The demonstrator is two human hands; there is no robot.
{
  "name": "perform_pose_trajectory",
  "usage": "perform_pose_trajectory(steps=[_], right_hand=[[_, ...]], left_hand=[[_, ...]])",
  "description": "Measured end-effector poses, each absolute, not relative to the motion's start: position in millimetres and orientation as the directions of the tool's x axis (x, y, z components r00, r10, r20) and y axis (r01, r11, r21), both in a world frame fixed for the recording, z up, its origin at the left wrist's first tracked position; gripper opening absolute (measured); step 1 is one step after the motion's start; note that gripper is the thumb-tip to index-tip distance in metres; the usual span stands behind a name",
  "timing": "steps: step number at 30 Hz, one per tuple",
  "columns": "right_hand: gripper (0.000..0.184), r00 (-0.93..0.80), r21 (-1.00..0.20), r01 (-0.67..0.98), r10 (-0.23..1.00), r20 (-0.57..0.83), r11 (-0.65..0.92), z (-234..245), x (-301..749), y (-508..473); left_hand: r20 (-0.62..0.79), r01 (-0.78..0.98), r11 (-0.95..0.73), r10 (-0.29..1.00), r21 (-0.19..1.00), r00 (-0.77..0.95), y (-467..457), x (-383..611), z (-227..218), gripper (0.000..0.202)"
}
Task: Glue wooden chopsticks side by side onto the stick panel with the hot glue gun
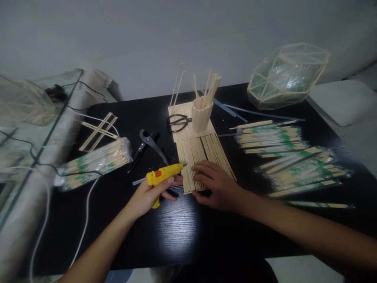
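A yellow glue gun (163, 175) is gripped by the left hand (146, 196), nozzle at a chopstick mat (203, 157) mid-table; the mat's near edge is pressed by the flat, unclenched right hand (216, 184).

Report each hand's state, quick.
Left hand: closed around the yellow glue gun.
Right hand: open, fingers flat on the stick panel.

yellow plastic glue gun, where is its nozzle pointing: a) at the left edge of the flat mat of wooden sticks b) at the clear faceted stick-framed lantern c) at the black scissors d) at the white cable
a: the left hand grips the yellow plastic glue gun, its tip at the left edge of the flat mat of wooden sticks, which the right hand presses down.
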State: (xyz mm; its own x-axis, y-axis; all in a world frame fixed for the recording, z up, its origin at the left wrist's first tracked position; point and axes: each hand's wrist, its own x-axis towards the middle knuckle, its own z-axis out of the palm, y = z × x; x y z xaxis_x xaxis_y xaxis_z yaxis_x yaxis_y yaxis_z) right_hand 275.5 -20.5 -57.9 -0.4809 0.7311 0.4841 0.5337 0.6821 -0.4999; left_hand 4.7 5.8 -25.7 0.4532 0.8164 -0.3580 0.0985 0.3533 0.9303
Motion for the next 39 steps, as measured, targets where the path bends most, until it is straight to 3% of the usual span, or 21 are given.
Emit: perform_pose_trajectory(steps=[25,32,39], right_hand=[[0.025,-0.514,-0.459,0.542,0.71,0.48,0.703,-58,277,-22],[0.026,-0.518,-0.471,0.546,0.721,0.46,0.693,-57,276,-22],[0.027,-0.513,-0.483,0.545,0.728,0.455,0.686,-56,277,-22]], left_hand=[[-0.309,0.174,0.256,0.815,0.951,0.49,13,-1,-37,0.035],[-0.262,0.2,0.189,0.849,0.961,0.459,20,-4,-31,0.039],[-0.223,0.242,0.13,0.883,0.962,0.413,24,-12,-28,0.056]])
